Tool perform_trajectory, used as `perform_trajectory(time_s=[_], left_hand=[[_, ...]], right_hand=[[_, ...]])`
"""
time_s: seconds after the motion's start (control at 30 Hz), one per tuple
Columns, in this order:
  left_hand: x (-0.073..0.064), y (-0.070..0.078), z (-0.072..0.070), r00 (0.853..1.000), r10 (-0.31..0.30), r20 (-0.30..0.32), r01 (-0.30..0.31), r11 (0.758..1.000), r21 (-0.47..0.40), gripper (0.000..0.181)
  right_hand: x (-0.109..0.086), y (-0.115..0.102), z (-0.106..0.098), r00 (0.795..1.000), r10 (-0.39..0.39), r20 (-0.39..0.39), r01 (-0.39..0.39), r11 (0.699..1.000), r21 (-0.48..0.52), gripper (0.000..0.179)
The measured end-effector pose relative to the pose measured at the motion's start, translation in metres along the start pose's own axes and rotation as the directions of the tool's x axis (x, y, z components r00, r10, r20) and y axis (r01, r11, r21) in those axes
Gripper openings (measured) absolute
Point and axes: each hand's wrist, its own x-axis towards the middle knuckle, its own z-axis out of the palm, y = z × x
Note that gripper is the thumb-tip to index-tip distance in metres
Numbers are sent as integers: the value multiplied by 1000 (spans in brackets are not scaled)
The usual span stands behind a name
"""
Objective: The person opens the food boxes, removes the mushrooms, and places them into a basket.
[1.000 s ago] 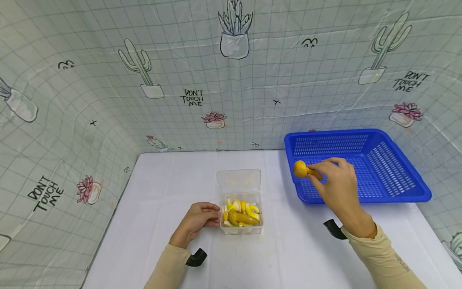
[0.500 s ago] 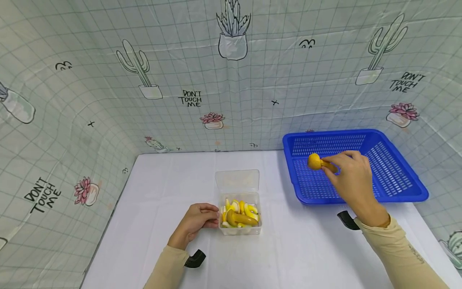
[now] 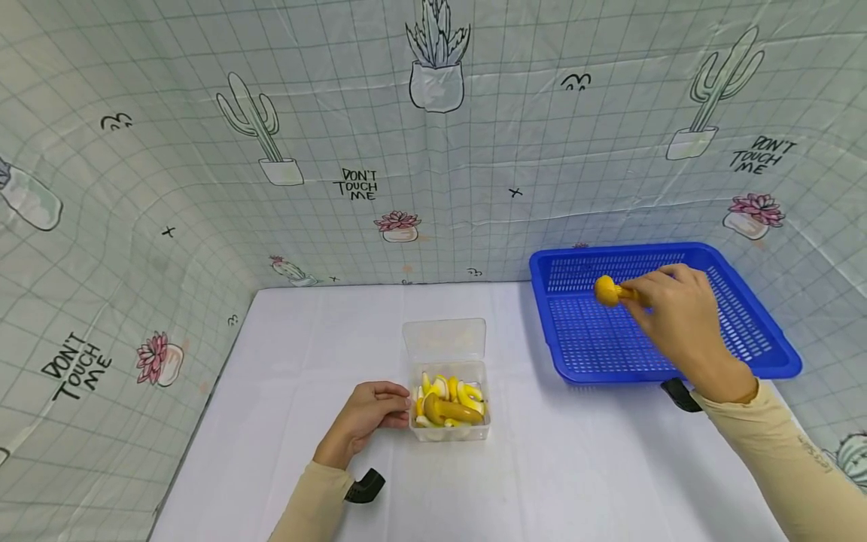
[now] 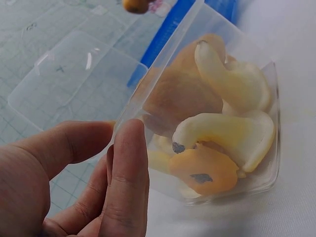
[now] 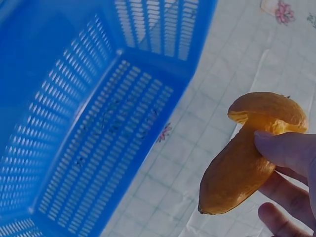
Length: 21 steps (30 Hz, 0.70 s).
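My right hand (image 3: 680,316) pinches a yellow-brown mushroom (image 3: 607,291) by its stem, in the air over the blue basket. The right wrist view shows the mushroom (image 5: 237,168) with its cap upward and thick stem hanging down, thumb on the upper stem. At the middle of the table, my left hand (image 3: 366,418) rests its fingertips against the left side of a clear plastic box (image 3: 450,434). Pale and yellow mushroom pieces (image 3: 467,391) and a larger brown-yellow mushroom (image 3: 455,410) lie in the box. Through its cloudy wall, the left wrist view shows several pieces (image 4: 205,170).
The box's clear lid (image 3: 445,340) stands open behind it. A blue slotted basket (image 3: 576,369) sits at the back right of the white-covered table (image 3: 325,339). Patterned cloth (image 3: 305,135) hangs behind and at the sides.
My right hand has carried the mushroom right and away from me, from the basket's left side to farther over it. The left hand and box stay in place.
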Motion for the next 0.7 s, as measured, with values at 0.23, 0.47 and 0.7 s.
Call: perform_trajectory(time_s=[0.23, 0.47, 0.7], left_hand=[[0, 0, 0, 1000, 3, 2, -3, 1000, 3, 32], [-1, 0, 0, 1000, 4, -1, -4, 1000, 7, 32], [0, 0, 0, 1000, 2, -2, -2, 1000, 8, 32]], right_hand=[[10, 13, 1, 998, -69, -4, 69, 998, -1, 32], [19, 25, 8, 990, -131, 52, 132, 991, -16, 32], [21, 39, 23, 968, -202, 149, 208, 978, -29, 31]])
